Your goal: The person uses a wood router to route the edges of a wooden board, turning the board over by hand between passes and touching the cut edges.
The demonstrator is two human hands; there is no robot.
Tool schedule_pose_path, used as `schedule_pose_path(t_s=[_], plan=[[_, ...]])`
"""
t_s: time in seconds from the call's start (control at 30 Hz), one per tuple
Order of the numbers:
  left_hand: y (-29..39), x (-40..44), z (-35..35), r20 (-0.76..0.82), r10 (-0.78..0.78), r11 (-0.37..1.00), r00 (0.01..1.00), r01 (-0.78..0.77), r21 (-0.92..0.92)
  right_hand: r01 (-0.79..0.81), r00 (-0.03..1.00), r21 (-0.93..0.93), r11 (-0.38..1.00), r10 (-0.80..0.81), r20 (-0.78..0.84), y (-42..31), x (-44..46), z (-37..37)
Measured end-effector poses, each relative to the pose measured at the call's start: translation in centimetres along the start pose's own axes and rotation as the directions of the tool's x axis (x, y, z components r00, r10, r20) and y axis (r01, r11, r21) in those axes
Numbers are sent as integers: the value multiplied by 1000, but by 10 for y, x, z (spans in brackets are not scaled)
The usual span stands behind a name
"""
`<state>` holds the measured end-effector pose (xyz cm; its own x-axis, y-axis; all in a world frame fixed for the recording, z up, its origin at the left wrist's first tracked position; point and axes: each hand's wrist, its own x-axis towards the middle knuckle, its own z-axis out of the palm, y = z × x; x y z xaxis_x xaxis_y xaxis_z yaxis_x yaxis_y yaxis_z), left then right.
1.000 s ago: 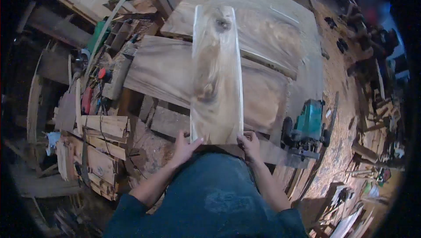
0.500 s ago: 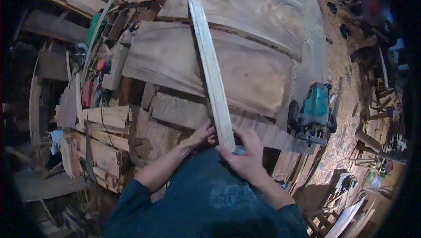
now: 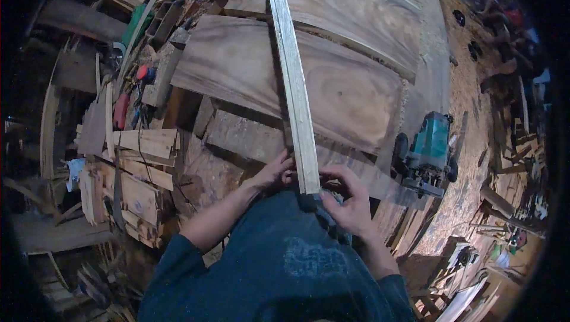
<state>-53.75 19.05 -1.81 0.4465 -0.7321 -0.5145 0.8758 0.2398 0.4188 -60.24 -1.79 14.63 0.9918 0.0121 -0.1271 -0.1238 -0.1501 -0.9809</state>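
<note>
A long, pale wooden strip (image 3: 291, 78) with a lengthwise groove or seam lies across the boards, its near end close to my shirt. At its left edge is my left hand (image 3: 272, 172), with fingers loosely bent and the fingertips by the wood; part of them is hard to make out. Just right of the strip's near end, my right hand (image 3: 350, 203) has its thumb and fingers apart, the thumb close to the corner. Under the strip lie two wide, brown-grained wooden boards, a nearer board (image 3: 350, 93) and a farther board (image 3: 338, 1).
A teal power planer (image 3: 428, 147) stands at the bench's right side. Stacked wood offcuts (image 3: 139, 185) sit at left, near a red-handled tool (image 3: 122, 111) and cables. Sawdust covers the floor (image 3: 457, 203) at right, with scrap wood (image 3: 516, 162) beyond. A thick wooden block (image 3: 246, 137) supports the near board.
My right hand has come off the strip's end and shifted slightly right. The strip's near end now sits a little farther from me. My left hand stays beside it.
</note>
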Motion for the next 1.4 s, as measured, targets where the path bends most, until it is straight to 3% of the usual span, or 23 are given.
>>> schedule_pose_path(t_s=[0.13,0.23,0.33,0.43,0.8,0.93,1.03,1.4], plan=[[6,-7,17,-15,25,999,1000,-25,-32,49,997,41,998,-46,-60,-3,0,5],[1,-2,12,-15,19,999,1000,-20,-47,62,995,-140,988,-72,-73,-2,-5,4],[1,-4,15,-45,-18,996,999,14,-90,-7,986,-127,992,-15,-169,-3,-13,15],[3,-6,23,-66,-30,993,997,23,-116,90,965,-200,976,-135,-225,-3,-14,20],[-10,0,3,-97,-45,993,994,34,-116,58,966,-233,971,-114,-234,-7,-14,21],[-8,0,8,-174,-14,999,985,8,-32,23,973,-246,969,-79,-218,-9,-15,21],[-2,-2,13,-75,4,1000,997,-5,-5,13,975,-269,963,-72,-211,-10,-14,21],[-4,-4,11,-42,81,997,996,-81,-3,0,970,-236,972,-58,-238,-6,-14,23]])
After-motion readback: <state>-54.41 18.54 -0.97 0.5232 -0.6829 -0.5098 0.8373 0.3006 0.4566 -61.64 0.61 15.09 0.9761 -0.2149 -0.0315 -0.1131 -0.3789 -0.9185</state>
